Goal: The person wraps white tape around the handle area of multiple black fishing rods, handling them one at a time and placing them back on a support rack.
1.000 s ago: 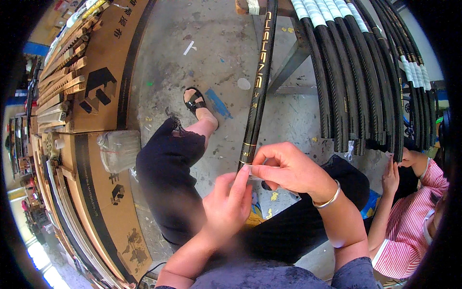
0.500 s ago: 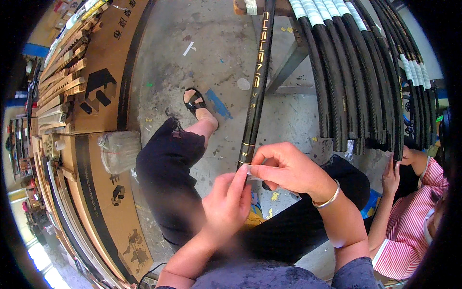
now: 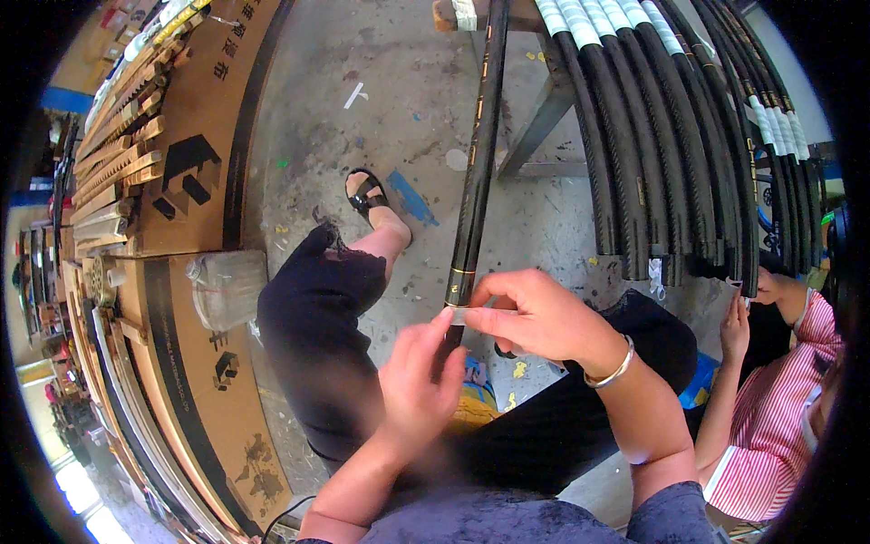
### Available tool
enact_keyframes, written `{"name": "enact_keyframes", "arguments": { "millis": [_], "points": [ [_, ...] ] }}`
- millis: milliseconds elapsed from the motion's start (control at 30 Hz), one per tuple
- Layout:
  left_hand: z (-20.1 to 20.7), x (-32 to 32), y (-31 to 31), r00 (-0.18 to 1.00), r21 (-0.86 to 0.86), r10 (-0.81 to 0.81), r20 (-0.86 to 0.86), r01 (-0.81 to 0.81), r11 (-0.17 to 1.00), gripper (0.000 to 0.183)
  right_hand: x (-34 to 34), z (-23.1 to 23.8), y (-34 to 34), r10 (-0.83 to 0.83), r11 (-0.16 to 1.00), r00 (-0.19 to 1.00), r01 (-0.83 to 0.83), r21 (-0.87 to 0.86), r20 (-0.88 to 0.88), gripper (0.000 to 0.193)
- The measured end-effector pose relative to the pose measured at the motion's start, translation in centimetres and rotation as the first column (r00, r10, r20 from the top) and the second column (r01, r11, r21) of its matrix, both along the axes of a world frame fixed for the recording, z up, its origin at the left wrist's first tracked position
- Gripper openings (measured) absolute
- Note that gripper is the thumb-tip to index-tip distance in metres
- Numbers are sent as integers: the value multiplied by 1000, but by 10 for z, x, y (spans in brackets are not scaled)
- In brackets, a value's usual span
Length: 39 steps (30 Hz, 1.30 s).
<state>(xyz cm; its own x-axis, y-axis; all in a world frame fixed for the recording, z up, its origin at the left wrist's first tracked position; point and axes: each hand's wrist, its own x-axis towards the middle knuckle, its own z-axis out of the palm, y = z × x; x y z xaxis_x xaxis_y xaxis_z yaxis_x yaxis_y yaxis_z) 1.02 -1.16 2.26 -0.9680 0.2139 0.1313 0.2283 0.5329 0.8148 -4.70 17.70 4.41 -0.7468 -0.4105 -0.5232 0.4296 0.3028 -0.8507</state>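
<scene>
i see the black rod (image 3: 476, 172) running long-axis up and away from its near end at my hands, my right hand (image 3: 535, 317) pinching a small clear strip (image 3: 459, 315) against it, my left hand (image 3: 419, 381) just below, fingers touching it.

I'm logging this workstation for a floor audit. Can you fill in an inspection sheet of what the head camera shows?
Surface: bare concrete floor, stained, with paint flecks and scraps.
Job's things: black rod slanting up to a wooden bench; a clear tape strip at its lower end.
Clutter: plastic bottle on stacked cardboard boxes.
Hands: left hand around the rod's end; right hand pinching the tape.
Cables: black hoses with white-taped ends, hanging in a row.
Surroundings: person in striped shirt at right.
</scene>
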Motion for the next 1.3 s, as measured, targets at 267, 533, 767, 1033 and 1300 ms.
{"name": "enact_keyframes", "arguments": {
  "millis": [267, 533, 767, 1033, 1300],
  "points": [
    [1, -1, -2, 1000, -15, 5, -13, -5, 1000, 55, -4, 1, -2, -8, 999, 1000, 9, -37, 18, 29],
    [17, -2, -1, 999, -236, -31, -23, 25, 972, 53, 1, -12, -4, -23, 998, 999, 22, -60, -24, 30],
    [13, -2, -3, 1000, -109, 18, -19, -20, 994, 51, -2, -7, -7, -24, 998, 999, 21, -63, -43, 30],
    [17, 1, -1, 997, -283, -36, -66, 15, 959, 60, -1, -6, -5, 16, 1000, 999, -17, -17, -52, 30],
    [12, 0, -1, 996, -242, 47, -73, -63, 968, 57, 9, -2, 27, 107, 977, 993, -113, -181, -45, 39]
  ]
}}
